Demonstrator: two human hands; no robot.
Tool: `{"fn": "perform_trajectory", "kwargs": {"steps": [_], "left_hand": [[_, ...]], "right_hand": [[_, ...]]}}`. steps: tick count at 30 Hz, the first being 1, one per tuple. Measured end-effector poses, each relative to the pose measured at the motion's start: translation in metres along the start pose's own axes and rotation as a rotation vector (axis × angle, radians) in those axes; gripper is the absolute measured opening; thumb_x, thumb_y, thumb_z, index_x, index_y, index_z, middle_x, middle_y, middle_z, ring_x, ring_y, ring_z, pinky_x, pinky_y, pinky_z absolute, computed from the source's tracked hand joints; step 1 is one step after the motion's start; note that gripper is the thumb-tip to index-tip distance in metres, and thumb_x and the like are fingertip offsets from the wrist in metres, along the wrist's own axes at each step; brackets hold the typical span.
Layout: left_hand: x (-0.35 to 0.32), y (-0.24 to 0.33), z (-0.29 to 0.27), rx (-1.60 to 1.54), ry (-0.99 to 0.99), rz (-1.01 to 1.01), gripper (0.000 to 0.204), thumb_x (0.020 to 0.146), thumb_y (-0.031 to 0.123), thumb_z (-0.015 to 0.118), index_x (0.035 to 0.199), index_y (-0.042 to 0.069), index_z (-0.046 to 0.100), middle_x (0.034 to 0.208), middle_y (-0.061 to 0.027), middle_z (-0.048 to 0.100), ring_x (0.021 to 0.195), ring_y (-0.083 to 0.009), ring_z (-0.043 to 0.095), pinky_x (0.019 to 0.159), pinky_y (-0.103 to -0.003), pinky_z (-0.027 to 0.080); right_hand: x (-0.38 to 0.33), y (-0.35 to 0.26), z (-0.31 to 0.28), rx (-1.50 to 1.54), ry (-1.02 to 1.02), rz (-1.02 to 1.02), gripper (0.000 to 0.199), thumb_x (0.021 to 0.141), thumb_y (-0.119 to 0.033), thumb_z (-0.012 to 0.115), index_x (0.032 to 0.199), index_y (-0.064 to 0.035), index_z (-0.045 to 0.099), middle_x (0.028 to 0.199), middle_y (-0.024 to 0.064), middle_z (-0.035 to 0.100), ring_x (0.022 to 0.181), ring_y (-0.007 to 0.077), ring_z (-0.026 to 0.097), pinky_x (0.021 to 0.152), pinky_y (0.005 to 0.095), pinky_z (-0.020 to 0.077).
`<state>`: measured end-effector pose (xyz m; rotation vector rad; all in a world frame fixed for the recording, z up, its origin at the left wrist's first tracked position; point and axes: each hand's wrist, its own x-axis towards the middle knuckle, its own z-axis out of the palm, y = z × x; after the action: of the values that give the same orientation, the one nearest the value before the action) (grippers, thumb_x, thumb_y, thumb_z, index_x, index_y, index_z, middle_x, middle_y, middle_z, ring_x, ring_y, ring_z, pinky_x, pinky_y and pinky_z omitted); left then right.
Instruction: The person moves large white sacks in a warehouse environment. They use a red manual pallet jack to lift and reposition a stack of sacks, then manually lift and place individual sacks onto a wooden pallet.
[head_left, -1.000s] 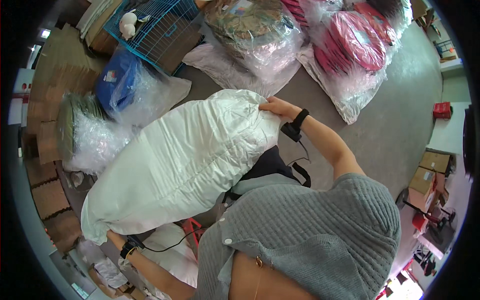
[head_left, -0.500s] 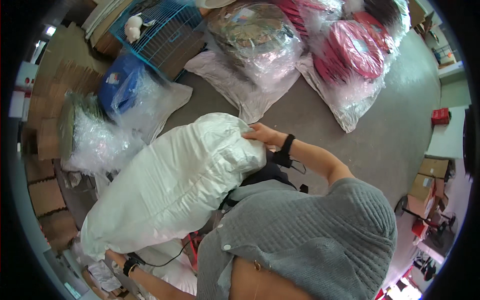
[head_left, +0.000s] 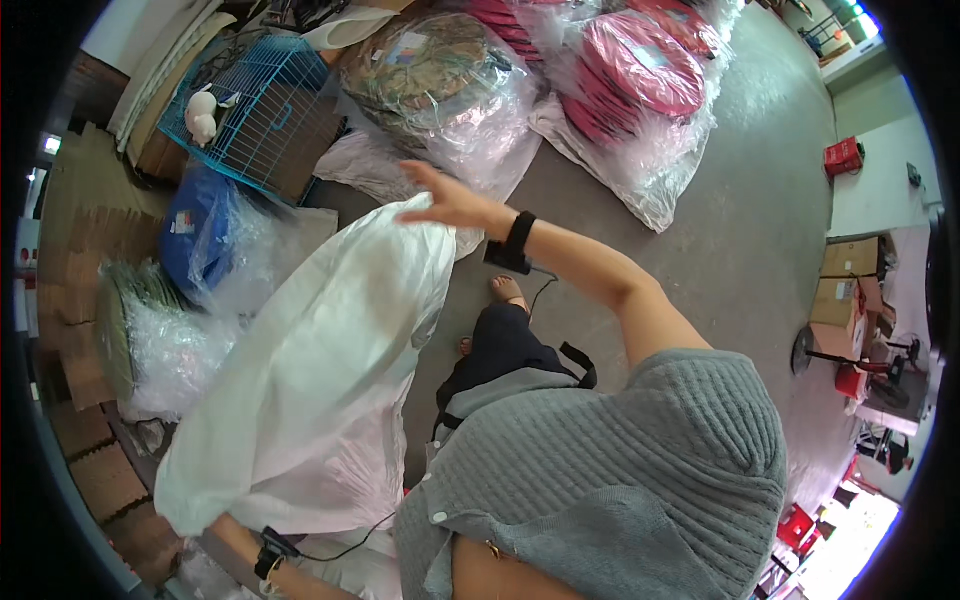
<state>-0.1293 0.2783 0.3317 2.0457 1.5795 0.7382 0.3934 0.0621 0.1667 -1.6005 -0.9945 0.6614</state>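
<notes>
A large white woven-looking sack (head_left: 310, 330) stretches slantwise across the left middle of the view, loose and wrinkled, with faint pinkish tints along its lower side. Over its far end is my right hand (head_left: 452, 203), fingers spread and thumb apart, with nothing gripped; whether it touches the cloth I cannot tell. My left hand (head_left: 230, 535) is at the sack's near lower end, its fingers hidden by the white material. Each wrist wears a black strap with a small device and a cable.
Plastic-wrapped bundles surround me: blue (head_left: 190, 235), olive green (head_left: 118, 335), camouflage (head_left: 415, 65) and pink-red (head_left: 645, 65). A blue wire cage (head_left: 270, 110) with a white figure on it stands at the far left. Cardboard boxes (head_left: 838, 300) are stacked at the right.
My right hand has let go of the sack's far end and moved up and left with fingers spread. The sack has gone from plump to looser and flatter. My view has shifted slightly.
</notes>
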Motion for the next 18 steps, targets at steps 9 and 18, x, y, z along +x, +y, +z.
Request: {"fn": "perform_trajectory", "kwargs": {"steps": [9, 18], "left_hand": [[-0.028, 0.088, 0.129, 0.178, -0.384, 0.594, 0.038, 0.067, 0.001, 0.058, 0.101, -0.008, 0.044, 0.098, -0.0192, 0.052, 0.089, -0.0291, 0.05, 0.076, -0.034, 0.038], [-0.062, 0.146, 0.173, -0.109, -0.604, 0.384, 0.043, 0.061, -0.001, 0.061, 0.101, -0.002, 0.046, 0.091, -0.0209, 0.054, 0.086, -0.0316, 0.051, 0.075, -0.034, 0.038]], "right_hand": [[-0.05, -0.206, 0.085, -0.257, -0.391, -1.068, 0.087, 0.052, -0.025, 0.069, 0.125, -0.0101, 0.023, 0.127, 0.0209, 0.022, 0.121, 0.0366, 0.015, 0.097, 0.0527, 0.0084], [-0.014, -0.148, 0.125, -0.924, -0.239, -0.952, 0.026, 0.063, -0.017, 0.052, 0.089, -0.0091, 0.053, 0.074, 0.0034, 0.054, 0.071, 0.0158, 0.05, 0.083, 0.0463, 0.0277]]}}
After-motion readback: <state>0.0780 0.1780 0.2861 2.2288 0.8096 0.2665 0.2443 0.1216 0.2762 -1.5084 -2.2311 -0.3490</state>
